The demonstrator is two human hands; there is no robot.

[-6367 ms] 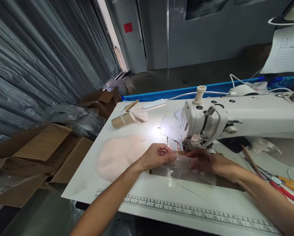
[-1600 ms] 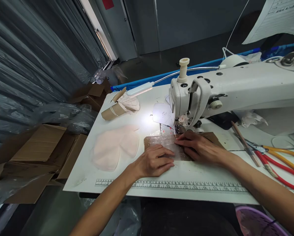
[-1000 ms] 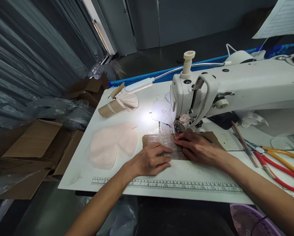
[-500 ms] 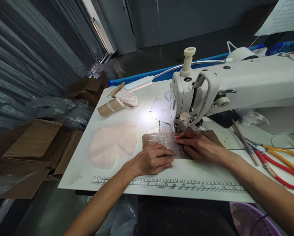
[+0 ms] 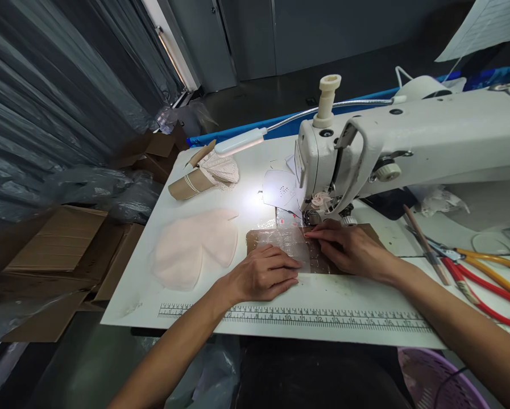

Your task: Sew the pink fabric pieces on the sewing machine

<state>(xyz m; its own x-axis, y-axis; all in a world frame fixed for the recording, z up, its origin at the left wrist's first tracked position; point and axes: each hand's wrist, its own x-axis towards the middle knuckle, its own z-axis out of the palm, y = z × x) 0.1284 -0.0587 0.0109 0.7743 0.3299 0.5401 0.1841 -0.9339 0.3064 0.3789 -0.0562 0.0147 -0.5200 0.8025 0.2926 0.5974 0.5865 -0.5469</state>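
Observation:
A thin translucent piece of fabric [image 5: 296, 247] lies over a brown, tape-covered board [image 5: 368, 234] on the table, just in front of the sewing machine's needle area. My left hand [image 5: 268, 274] rests flat on the left part of the fabric, fingers stretched to the right. At the fabric's right edge, my right hand [image 5: 352, 249] has its thumb and forefinger close together, pinching that edge; the exact contact is partly hidden. Behind the fingers stands the white sewing machine [image 5: 318, 165], its presser foot close to the board's back edge.
Pale pink fabric pieces [image 5: 195, 247] lie on the left, with a lace roll [image 5: 193, 183] behind. A lamp [image 5: 241, 142] lights the table. Red-handled scissors [image 5: 485, 284] and a brown stick [image 5: 425, 244] lie right. A printed ruler [image 5: 289, 316] runs along the front edge.
My right fingers have drawn together at the fabric's edge, and more brown board shows beneath that hand. My left hand stays nearly in place. The view has shifted slightly.

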